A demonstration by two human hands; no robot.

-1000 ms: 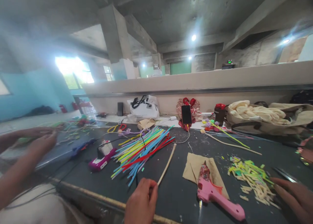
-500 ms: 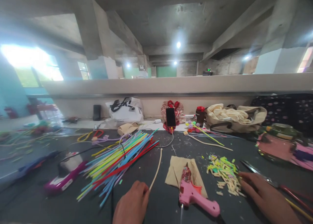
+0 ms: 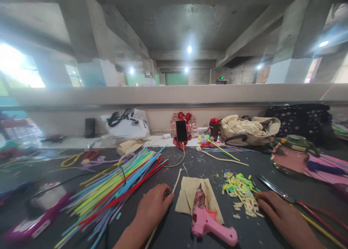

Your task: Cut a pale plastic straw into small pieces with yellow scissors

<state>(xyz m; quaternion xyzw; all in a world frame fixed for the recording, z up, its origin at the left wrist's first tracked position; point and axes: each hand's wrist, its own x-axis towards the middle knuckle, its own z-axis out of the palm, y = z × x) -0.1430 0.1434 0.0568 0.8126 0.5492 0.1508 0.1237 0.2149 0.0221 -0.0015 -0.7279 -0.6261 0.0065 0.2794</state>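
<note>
My left hand (image 3: 154,204) is closed around a thin cream stick (image 3: 177,181), whose upper end sticks out above the fingers and whose lower end shows below the hand. My right hand (image 3: 282,214) rests at the right edge of a pile of short cut pieces (image 3: 240,193), yellow, green and cream. Its fingertips touch or nearly touch the pile; whether they pinch a piece is hidden. Between the hands a pink glue gun (image 3: 209,225) lies on a folded beige cloth (image 3: 185,194). Scissors with red handles (image 3: 307,207) lie beside my right hand.
Many coloured sticks (image 3: 116,191) lie at the left, near a purple device (image 3: 40,220). Behind are a phone (image 3: 181,131) on a cable, a white bag (image 3: 130,125), a dark bottle (image 3: 214,129) and a cream bag (image 3: 250,133). A pink-filled jar (image 3: 290,156) stands at the right.
My left hand has moved forward along the cream stick, nearer its upper end. The view has turned slightly right. My right hand stays beside the cut pieces.
</note>
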